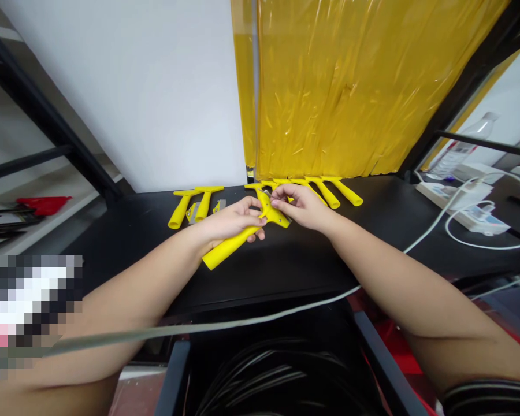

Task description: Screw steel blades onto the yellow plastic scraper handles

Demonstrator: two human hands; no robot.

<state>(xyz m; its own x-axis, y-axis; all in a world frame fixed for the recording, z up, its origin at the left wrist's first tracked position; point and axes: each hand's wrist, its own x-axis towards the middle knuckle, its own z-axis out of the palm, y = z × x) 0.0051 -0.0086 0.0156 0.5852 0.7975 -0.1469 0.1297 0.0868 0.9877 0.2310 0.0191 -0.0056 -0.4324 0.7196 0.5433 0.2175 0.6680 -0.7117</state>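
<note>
A yellow scraper with a T-shaped head lies slanted in my left hand, whose fingers wrap its neck. Its hollow handle end points toward me, and two small dark spots, like screws, show on the head. At the far side of that head, my right hand is closed in a pinch, fingertips touching or very near it. A thin greyish piece shows by those fingertips, too small to name. Behind my left wrist are two more yellow scrapers and small metal blade pieces.
Several yellow scrapers stretch along the back of the black table, partly behind my right hand. A white cable crosses in front of me. Power strips and a plastic bottle stand at right. Black frame posts flank the table.
</note>
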